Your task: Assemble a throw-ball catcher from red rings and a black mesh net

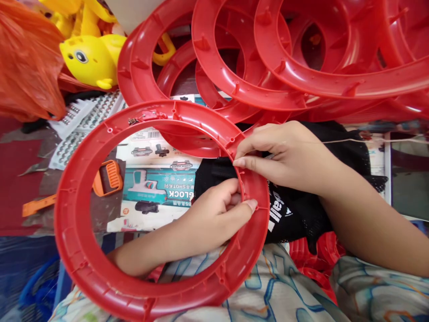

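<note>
Closest to the camera, one large red plastic ring slants over the person's lap, its ribbed hollow side turned up, with both hands at the side of its band away from the left elbow. The left hand reaches through the ring's opening and grips that band, thumb laid in the channel, fingers curled under the inner rim. Just beyond it, the right hand has thumb and forefinger pinched together at the inner rim; whether anything small sits between them, I cannot tell. Across the opening, to the left of the right hand, a small red part rests in the channel.

Below the right hand lies black cloth with white lettering. Left of the left hand, seen through the ring, is a printed carton, then an orange plastic piece. Farther off that way are white trays of small shiny parts, a yellow toy and an orange bag. Beyond the right hand, more red rings overlap in a heap.
</note>
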A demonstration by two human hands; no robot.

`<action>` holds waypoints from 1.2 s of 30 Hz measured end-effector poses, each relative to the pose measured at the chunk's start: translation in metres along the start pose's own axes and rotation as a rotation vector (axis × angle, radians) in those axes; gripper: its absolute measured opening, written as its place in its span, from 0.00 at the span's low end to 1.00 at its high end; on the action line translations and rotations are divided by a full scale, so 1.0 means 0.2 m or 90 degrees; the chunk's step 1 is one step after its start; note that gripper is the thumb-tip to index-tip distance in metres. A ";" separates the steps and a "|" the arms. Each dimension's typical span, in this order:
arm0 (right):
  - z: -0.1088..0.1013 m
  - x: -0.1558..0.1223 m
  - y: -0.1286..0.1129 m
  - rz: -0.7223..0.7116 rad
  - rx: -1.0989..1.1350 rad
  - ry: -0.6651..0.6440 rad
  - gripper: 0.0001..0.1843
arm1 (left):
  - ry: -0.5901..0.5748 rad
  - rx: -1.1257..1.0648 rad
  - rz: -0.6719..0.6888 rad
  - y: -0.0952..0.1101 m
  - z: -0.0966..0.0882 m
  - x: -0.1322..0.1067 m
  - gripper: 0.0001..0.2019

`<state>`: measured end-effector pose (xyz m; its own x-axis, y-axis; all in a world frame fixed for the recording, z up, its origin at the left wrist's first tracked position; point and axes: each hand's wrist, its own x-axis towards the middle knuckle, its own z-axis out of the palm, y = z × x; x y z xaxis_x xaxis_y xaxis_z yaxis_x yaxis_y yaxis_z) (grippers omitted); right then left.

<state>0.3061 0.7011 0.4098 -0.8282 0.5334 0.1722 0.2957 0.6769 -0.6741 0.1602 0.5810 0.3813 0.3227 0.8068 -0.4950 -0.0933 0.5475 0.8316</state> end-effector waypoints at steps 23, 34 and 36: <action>0.00 0.01 0.00 -0.010 0.171 0.075 0.03 | 0.109 0.166 0.069 0.02 -0.02 0.00 0.08; 0.01 0.02 0.02 -0.027 0.095 0.025 0.05 | 0.040 0.244 0.017 0.05 -0.01 -0.02 0.11; 0.00 0.02 0.02 -0.034 0.086 0.018 0.05 | 0.029 0.227 0.014 0.05 -0.01 -0.02 0.10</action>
<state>0.3044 0.7061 0.4069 -0.8267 0.5139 0.2290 0.1835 0.6311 -0.7537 0.1555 0.5831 0.3903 0.2805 0.8310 -0.4803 0.2372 0.4248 0.8736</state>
